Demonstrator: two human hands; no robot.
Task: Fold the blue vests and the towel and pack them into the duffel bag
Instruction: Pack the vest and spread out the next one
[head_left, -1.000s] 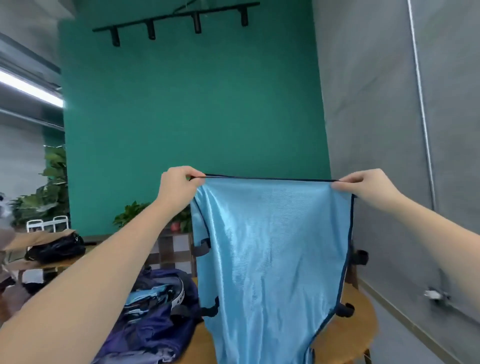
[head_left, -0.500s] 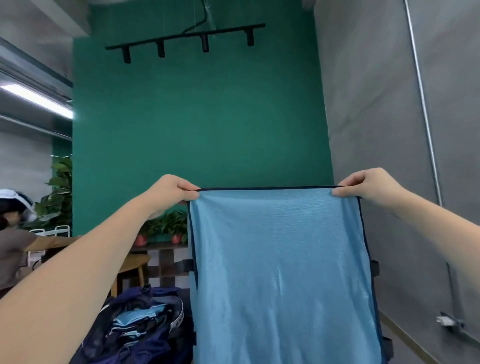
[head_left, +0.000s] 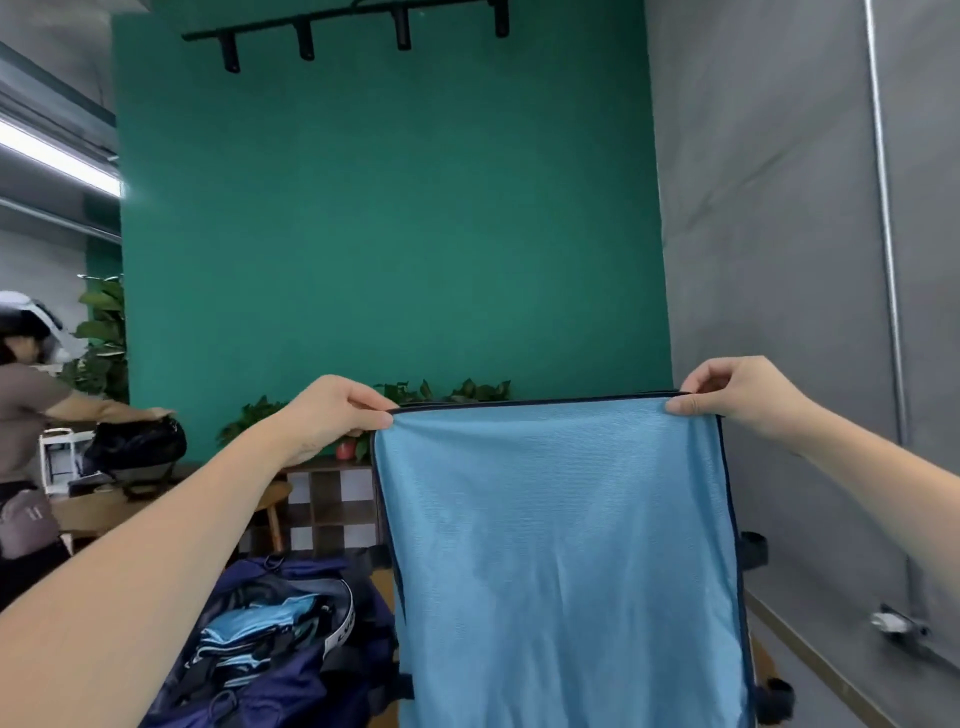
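Head view: left hand (head_left: 332, 415) and right hand (head_left: 737, 397) pinch blue vest (head_left: 561, 545) unfolded; duffel bag (head_left: 270, 654), near left, already holds folded blues.

Wooden table (head_left: 387, 719), mostly hidden; open navy duffel bag (head_left: 291, 670) resting on it

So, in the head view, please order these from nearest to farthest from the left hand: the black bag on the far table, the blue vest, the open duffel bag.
1. The blue vest: the left hand pinches its top left corner.
2. The duffel bag: below the hand, on the near side.
3. The black bag: far back to the left, on another table.
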